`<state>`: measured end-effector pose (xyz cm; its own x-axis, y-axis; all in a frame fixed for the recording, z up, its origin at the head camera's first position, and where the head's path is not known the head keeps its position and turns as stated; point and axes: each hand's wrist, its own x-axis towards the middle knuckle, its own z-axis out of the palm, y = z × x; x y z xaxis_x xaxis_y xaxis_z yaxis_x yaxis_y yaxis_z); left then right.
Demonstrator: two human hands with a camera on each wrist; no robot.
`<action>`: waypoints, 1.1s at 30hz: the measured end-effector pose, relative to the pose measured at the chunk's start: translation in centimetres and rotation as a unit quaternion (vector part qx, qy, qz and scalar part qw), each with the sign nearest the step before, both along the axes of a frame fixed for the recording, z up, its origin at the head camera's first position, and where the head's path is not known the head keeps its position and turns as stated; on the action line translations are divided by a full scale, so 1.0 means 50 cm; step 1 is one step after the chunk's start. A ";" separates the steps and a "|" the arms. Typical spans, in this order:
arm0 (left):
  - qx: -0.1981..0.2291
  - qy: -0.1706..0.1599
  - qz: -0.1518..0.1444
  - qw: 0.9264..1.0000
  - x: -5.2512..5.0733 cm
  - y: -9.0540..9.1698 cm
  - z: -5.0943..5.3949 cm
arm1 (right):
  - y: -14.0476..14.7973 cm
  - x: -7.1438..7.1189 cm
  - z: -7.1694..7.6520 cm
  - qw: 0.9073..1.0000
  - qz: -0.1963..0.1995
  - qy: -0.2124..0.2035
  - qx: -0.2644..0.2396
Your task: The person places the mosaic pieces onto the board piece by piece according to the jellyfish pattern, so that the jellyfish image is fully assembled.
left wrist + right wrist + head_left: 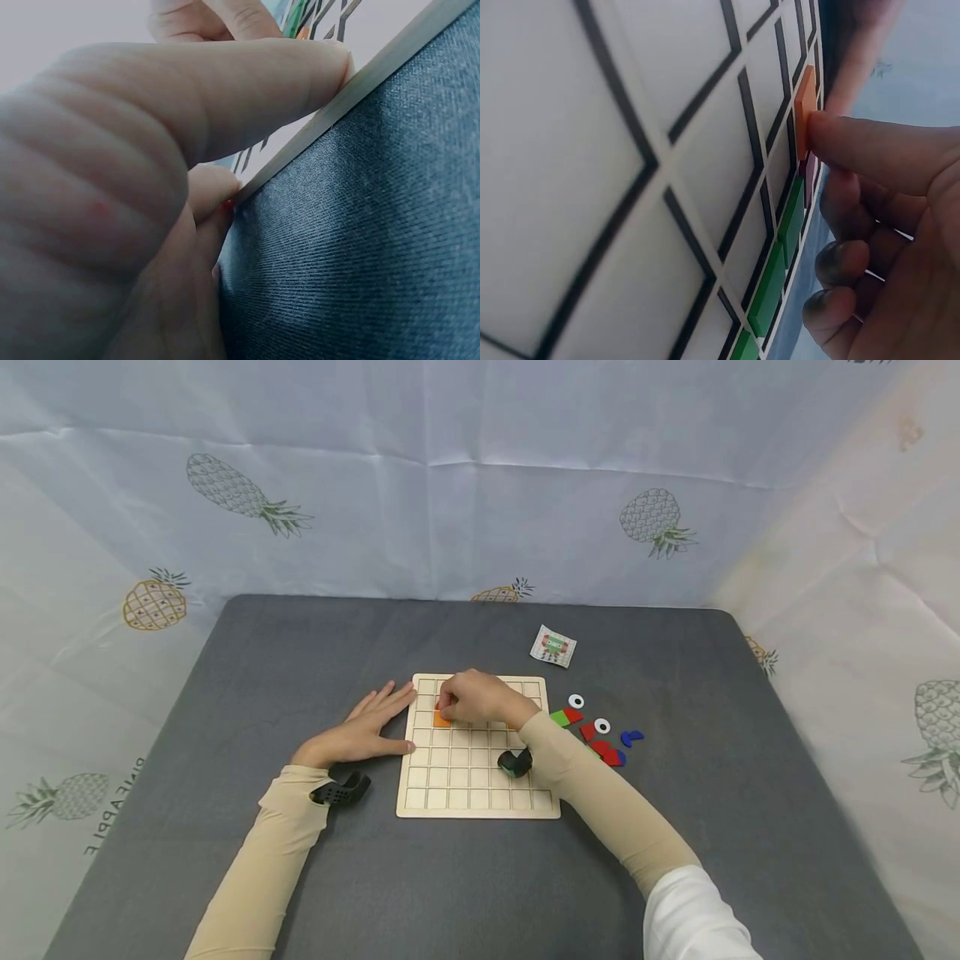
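A pale wooden board (457, 799) with a grid of squares lies on the dark table. My left hand (358, 733) rests at its left edge, fingers spread; in the left wrist view the thumb (262, 94) touches the rim. Over the board's upper left part, my right hand (480, 697) has its thumb and curled index finger at an orange square tile (441, 719). The right wrist view has the thumb against that tile's edge, the other fingers curled. Beside it sit a dark red tile (809, 172) and several green tiles (768, 289), hidden by my hand in the head view.
Right of the board lie loose pieces: white rings (576, 701), red pieces (600, 747), a green piece (560, 718) and blue pieces (632, 737). A small picture card (553, 647) lies behind them. Pineapple-print cloth (450, 527) hangs past the table's far edge.
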<state>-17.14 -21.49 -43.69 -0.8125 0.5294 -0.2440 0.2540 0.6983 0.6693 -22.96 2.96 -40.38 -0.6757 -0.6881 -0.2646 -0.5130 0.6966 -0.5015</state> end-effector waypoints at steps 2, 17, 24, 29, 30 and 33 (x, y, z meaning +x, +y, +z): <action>0.000 -0.001 0.001 1.000 0.001 0.000 -0.001 | 0.000 0.004 0.000 1.000 -0.001 0.010 0.006; 0.000 -0.007 0.009 1.000 0.001 0.002 -0.002 | 0.130 0.008 0.069 0.995 -0.066 0.010 -0.073; 0.010 -0.008 0.002 1.000 0.001 0.009 0.001 | 0.264 0.006 0.104 0.991 -0.120 0.034 -0.048; 0.011 -0.005 0.000 1.000 0.003 0.007 0.002 | 0.321 0.004 0.086 0.988 -0.154 0.018 -0.011; 0.011 -0.003 0.001 1.000 0.003 0.006 0.002 | 0.329 0.003 0.077 0.988 -0.153 0.012 -0.001; 0.009 0.002 0.002 1.000 0.003 0.005 -0.002 | 0.345 0.007 0.054 0.989 -0.141 -0.013 0.037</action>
